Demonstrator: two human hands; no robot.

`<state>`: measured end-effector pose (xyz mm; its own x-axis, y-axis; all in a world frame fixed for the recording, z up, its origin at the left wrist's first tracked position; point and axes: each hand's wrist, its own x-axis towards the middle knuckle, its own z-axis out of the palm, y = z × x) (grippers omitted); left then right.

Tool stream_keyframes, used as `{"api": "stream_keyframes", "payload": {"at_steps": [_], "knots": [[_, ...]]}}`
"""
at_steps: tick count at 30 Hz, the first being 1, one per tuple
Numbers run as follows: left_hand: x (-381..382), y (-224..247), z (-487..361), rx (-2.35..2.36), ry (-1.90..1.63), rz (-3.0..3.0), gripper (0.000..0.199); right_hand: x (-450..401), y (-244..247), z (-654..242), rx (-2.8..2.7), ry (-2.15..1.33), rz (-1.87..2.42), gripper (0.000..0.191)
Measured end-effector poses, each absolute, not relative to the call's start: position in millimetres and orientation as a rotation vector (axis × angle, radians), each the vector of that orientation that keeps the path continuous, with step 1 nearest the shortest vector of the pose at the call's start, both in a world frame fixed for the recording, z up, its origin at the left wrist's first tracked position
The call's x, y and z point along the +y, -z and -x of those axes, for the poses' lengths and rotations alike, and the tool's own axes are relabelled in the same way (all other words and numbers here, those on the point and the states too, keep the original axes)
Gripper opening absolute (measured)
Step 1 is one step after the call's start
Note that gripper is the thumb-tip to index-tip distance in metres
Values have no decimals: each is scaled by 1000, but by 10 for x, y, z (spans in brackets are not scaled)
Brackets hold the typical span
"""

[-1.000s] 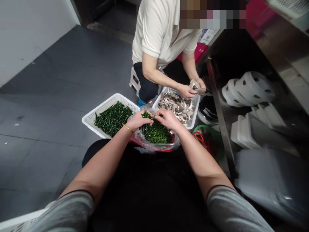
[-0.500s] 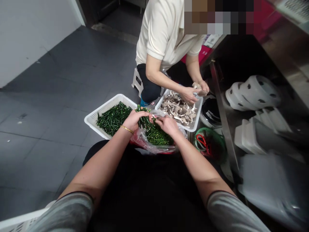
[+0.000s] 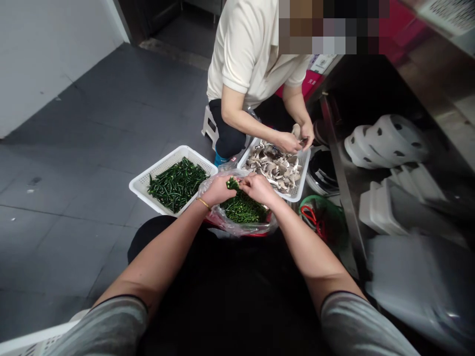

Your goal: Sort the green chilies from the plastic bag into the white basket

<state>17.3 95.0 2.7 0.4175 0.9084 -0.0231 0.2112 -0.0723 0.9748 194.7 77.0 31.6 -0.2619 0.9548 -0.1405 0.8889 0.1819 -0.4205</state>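
My left hand [image 3: 221,189] is closed round a small bunch of green chilies [image 3: 232,183], with pale ends poking out toward the right. Fingertips of my right hand [image 3: 259,188] pinch at those ends; what exactly they grip is too small to make out. Both hands are over an open clear plastic bag [image 3: 237,229], which holds thin green pieces [image 3: 243,207] that look like chilies or stems. Left of the bag, a white perforated basket [image 3: 138,189] contains a heap of dark green chilies [image 3: 178,184].
Opposite me a seated person [image 3: 237,59] handles mushrooms over a white basket [image 3: 307,170] of mushroom pieces [image 3: 276,168]. A green basket [image 3: 336,212] with red handles stands at right, beside a metal shelf with white containers [image 3: 386,207]. Another white basket [image 3: 37,333] is at lower left.
My left hand has moved right and down, turning the chili bunch so its ends face my right hand. The other person's hands have drawn closer together over the mushrooms.
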Motion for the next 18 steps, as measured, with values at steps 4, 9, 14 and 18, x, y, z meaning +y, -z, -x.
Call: {"api": "stream_keyframes", "payload": {"at_steps": [4,9,14,18], "knots": [[936,-110,-155,904,-803,-1588,22,709,-279,-2016,-1728,-1214,1544,25],[959,-188,-88,746,-785,-1353,26,625,-111,-1887,-1179,-1624,1238,37],[962,-245,-5,695,-850,-1110,28,707,-120,-1964,-1416,-1483,1406,31],[1079,-292,308,910,-956,-954,29,593,-196,-2245,-2109,-887,1943,33]]}}
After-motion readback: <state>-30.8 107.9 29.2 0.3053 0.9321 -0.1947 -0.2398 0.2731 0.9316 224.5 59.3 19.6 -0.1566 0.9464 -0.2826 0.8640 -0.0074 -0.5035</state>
